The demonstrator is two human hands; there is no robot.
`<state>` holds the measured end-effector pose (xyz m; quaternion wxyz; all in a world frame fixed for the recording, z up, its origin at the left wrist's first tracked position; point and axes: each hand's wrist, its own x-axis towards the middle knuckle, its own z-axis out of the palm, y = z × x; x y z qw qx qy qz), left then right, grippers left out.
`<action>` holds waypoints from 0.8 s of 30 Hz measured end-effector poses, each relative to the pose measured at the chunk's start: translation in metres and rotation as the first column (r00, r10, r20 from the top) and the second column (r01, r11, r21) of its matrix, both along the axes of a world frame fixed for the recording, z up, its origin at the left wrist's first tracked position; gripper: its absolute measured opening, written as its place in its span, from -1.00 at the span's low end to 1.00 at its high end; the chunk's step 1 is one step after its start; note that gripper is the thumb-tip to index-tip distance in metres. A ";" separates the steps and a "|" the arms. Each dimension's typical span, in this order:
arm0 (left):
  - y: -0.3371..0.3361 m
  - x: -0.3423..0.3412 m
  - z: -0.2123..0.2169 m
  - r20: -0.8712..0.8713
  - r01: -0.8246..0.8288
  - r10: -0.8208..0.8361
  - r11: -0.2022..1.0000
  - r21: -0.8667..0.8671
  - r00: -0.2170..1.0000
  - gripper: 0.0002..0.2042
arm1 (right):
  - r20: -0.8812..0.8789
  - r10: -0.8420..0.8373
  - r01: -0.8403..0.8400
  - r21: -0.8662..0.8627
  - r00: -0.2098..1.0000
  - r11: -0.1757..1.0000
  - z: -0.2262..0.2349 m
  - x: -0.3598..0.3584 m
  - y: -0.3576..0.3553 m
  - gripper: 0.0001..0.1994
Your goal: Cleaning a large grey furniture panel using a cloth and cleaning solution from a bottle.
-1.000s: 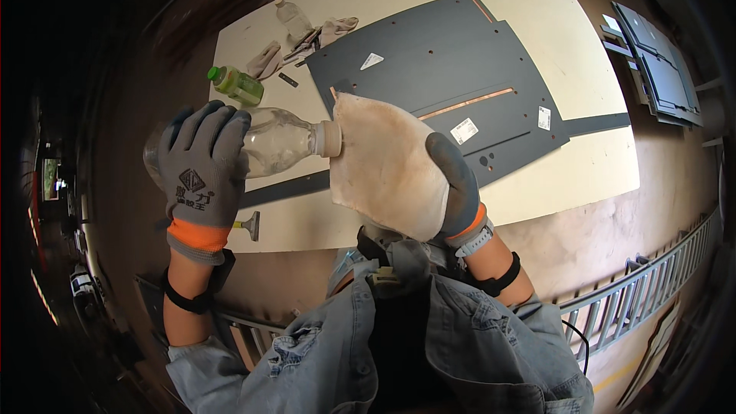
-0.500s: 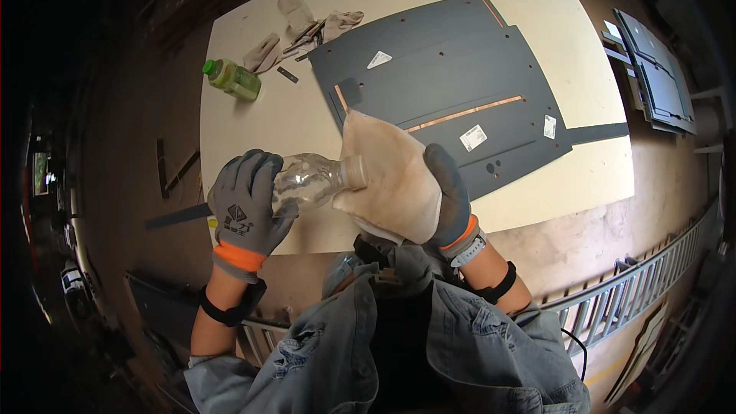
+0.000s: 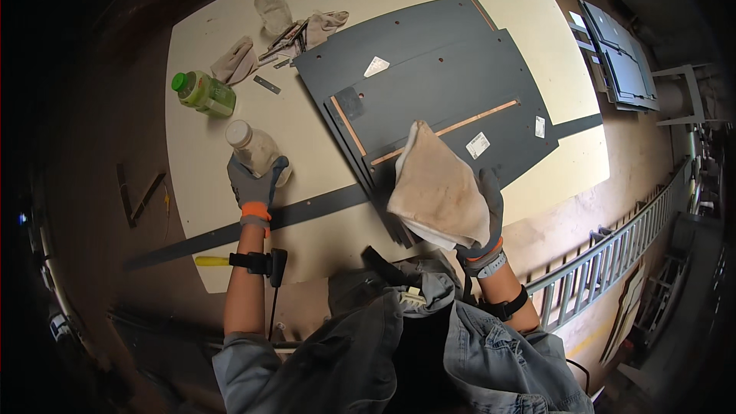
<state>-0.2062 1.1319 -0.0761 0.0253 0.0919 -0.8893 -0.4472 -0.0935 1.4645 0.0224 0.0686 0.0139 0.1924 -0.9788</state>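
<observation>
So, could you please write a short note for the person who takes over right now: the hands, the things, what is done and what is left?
Left hand: gloved, gripping the clear bottle, which stands upright on the table, cap on.
Right hand: gloved, holding the beige cloth above the near edge of the dark grey panels.
Done: bottle is down on the table and the cloth is in hand.
Left: the cloth is not yet on the panels; whether it is wet cannot be seen.

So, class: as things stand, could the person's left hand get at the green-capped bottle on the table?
Probably not straight away: the left hand is wrapped around the clear bottle. The green-capped bottle lies just beyond it on the table, with nothing between them, so once freed the way looks open.
</observation>
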 end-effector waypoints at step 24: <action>0.215 0.109 -0.027 0.207 0.132 -0.053 0.911 -0.391 0.977 -0.02 | 0.114 -0.419 0.227 0.700 0.901 0.678 -0.048 -0.047 0.248 -0.54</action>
